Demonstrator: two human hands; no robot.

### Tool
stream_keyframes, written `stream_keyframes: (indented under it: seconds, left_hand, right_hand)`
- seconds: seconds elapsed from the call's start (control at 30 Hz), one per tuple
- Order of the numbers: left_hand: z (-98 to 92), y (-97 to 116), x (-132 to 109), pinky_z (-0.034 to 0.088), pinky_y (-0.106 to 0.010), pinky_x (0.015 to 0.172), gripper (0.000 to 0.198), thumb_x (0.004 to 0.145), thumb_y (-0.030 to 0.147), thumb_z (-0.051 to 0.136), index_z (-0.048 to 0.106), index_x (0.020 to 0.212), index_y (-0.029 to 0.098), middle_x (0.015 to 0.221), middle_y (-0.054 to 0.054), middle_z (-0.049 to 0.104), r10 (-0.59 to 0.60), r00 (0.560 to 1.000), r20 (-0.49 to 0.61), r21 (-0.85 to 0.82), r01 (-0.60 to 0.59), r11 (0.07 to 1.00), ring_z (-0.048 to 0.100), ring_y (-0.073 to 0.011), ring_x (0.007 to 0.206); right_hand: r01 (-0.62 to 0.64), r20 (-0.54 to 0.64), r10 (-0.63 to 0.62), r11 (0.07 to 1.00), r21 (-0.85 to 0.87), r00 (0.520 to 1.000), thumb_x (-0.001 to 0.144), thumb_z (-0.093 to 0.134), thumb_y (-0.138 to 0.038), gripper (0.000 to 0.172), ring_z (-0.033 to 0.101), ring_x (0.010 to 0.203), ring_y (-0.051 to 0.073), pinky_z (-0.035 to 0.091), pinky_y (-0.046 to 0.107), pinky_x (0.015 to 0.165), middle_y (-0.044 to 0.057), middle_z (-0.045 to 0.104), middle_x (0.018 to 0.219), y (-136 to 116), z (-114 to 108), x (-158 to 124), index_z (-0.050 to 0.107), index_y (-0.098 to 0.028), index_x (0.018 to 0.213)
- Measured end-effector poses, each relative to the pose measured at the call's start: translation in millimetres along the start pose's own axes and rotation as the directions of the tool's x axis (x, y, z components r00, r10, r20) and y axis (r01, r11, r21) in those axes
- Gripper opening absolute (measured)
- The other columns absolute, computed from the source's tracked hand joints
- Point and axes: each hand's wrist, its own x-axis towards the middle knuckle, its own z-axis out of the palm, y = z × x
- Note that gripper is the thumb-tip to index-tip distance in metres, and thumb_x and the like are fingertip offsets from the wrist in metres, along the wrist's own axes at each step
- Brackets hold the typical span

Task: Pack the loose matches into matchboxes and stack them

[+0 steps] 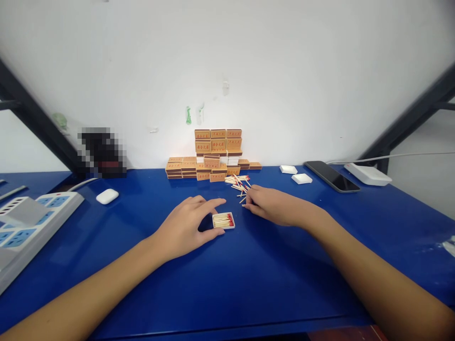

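Forearms (117, 279) are bare and slim; left hand (186, 228) and right hand (273, 204) uncovered; fingers (212, 205) slender.

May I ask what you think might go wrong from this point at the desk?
The shallow match tray is open, so a nudge from the left hand bracketing it might spill its matches. The right hand is right by the loose matches, which lie crisscrossed and could scatter. Those also lie close to the stacked matchboxes, so a careless reach might knock some down.

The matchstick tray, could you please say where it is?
In the head view, the matchstick tray sits below centre on the blue table, between thumb and fingers of the left hand.
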Motion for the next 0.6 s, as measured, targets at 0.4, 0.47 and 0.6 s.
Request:
stream_keyframes:
  seconds: [0.4,0.47,0.6]
  left_hand:
    - [0.0,0,1,0.052,-0.048,0.101,0.065,0.092,0.038,0.076,0.048,0.15,0.029,0.114,-0.003,0.077,-0.017,1.0,-0.014,-0.006,0.017,1.0,0.065,-0.0274,0.111]
    - [0.8,1,0,0.051,-0.048,0.102,0.068,0.091,0.038,0.077,0.045,0.151,0.028,0.114,-0.002,0.077,-0.008,1.0,-0.015,-0.003,0.008,1.0,0.065,-0.0283,0.113]
    - [2.2,2,0,0.052,-0.047,0.1,0.075,0.089,0.037,0.079,0.04,0.153,0.027,0.118,-0.002,0.077,0.005,1.0,-0.018,-0.021,-0.005,1.0,0.066,-0.029,0.115]
  right_hand:
    - [0.064,-0.094,-0.048,0.982,0.175,0.994,0.094,0.06,-0.018,0.006,0.058,0.077,0.017,0.042,0.028,0.07,0.005,0.064,0.092,-11,-9,-1,0.059,-0.019,0.088]
    - [0.153,-0.191,-0.109,0.96,0.235,0.976,0.095,0.06,-0.02,0.006,0.054,0.076,0.016,0.04,0.027,0.069,0.002,0.062,0.089,-19,-7,-1,0.057,-0.02,0.089]
    - [0.262,-0.306,-0.161,0.91,0.322,0.938,0.095,0.059,-0.018,0.009,0.051,0.077,0.014,0.039,0.026,0.07,0.0,0.056,0.088,-37,2,3,0.055,-0.021,0.088]
